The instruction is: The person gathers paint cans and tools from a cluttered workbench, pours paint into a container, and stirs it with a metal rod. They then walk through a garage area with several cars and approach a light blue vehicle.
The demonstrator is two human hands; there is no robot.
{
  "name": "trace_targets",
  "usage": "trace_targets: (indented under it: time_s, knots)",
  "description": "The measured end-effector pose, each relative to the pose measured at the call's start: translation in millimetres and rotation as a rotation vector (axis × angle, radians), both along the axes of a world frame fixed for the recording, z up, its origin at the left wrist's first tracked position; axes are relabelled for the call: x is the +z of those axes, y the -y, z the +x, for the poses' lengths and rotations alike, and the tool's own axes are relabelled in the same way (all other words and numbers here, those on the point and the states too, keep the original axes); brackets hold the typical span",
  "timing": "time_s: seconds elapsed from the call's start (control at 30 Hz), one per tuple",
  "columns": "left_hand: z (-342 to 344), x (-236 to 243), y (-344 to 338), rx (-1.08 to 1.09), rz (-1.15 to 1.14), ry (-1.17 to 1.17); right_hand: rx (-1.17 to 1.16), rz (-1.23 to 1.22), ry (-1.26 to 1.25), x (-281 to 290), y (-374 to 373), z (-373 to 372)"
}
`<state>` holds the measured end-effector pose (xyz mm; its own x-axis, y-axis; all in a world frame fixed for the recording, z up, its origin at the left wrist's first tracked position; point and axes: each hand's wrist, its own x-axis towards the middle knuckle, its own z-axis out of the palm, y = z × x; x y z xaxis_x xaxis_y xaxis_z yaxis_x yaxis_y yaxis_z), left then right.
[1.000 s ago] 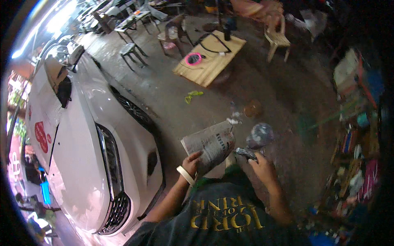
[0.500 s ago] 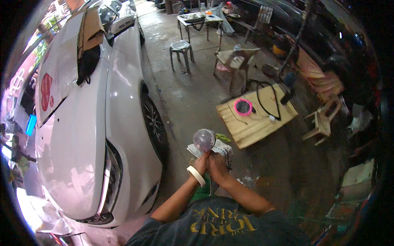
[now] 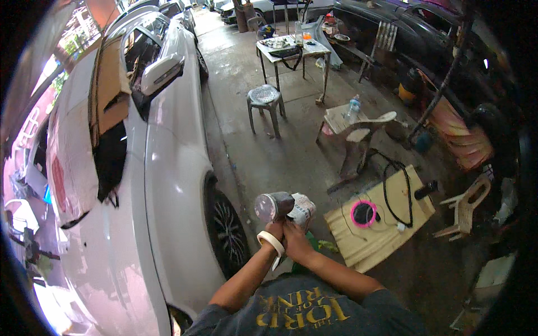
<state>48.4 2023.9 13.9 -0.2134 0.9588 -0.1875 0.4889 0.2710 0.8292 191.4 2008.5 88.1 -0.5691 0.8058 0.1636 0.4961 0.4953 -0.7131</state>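
Observation:
In front of my body my hands are close together, their fingers touching or nearly so. My left hand [image 3: 273, 230] is closed below a grey, paint-smeared cylindrical cup [image 3: 265, 208] with a dark body, like a spray gun's cup; whatever grip lies underneath is hidden. Around my left wrist sits a cream roll of tape [image 3: 271, 243], a loose end hanging from it. My right hand [image 3: 296, 241] is closed just beneath crumpled printed newspaper [image 3: 303, 209] that appears to be in its grasp, though the fingertips are partly covered.
A white car [image 3: 185, 168] with cardboard [image 3: 109, 92] on it stands close on my left. To the right, a yellowish board [image 3: 364, 246] bears a pink-rimmed round object [image 3: 363, 214] and a black hose [image 3: 399, 201]. Farther off are a stool [image 3: 264, 96], a chair [image 3: 358, 131] and a table [image 3: 322, 48].
The view has shifted, bringing more of the car's side and the far table into sight. My hands stay together; the cup has tilted, showing its side, and the newspaper looks more bunched.

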Motion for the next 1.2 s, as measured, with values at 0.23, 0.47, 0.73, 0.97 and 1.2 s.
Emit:
trace_targets:
  time_s: [0.23,0.47,0.73,0.97,1.2]
  knots:
    - [-98,7,-223,-0.115,0.137,-0.345,0.285,-0.14,-0.061,-11,-258,-68]
    - [-231,51,-386,-0.083,0.065,-0.494,0.601,-0.221,-0.054,75,-468,-156]
    - [-430,32,-549,0.088,-0.031,-0.638,0.305,-0.391,-0.029,37,-733,-289]
    - [-556,48,-706,0.158,-0.019,-0.666,0.023,-0.382,0.408,-85,-938,-318]
    - [-646,56,-832,0.208,-0.031,-0.637,-0.002,-0.717,0.539,-163,-1049,-351]
